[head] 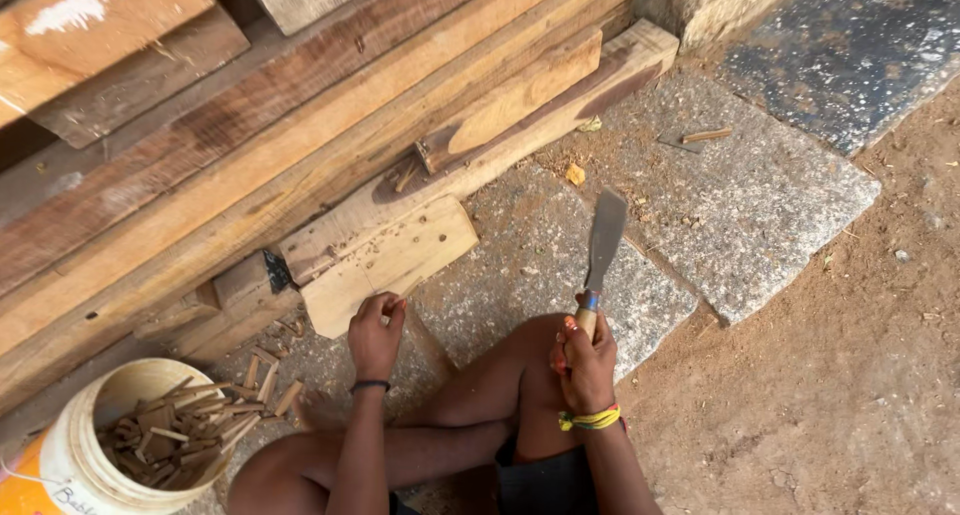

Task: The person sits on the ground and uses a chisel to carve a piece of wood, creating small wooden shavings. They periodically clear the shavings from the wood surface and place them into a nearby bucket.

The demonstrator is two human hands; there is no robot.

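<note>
Down on the stone slab (760,205) we are sitting with knees drawn up, close against a stack of long timber beams (200,165) that is running along the slab's far edge and blocking that whole side. Our left hand (376,333) is closing its fingers (385,307) around a small wooden peg (405,293), pinching it upright against the near edge of a flat wooden block (390,260) that is lying at the foot of the beams; a dark band is circling that wrist. Our right hand (585,360) is gripping the wooden handle of a broad-bladed knife (603,240), fingers wrapped fully shut around it, and the blade is pointing away from us over the slab, well apart from the peg. Yellow and coloured bands are sitting on the right wrist.

Near the slab's left corner a white plastic bucket (75,445) is standing, holding a heap of short wooden pegs (165,430); its outer wall is turning orange low down, with some dark handwriting we are not able to read. More cut sticks (270,370) are lying loose between the bucket and the block. Wood chips and a small stick (706,134) are scattering over the far part of the slab, and bare reddish earth (850,375) is spreading off its right edge.
</note>
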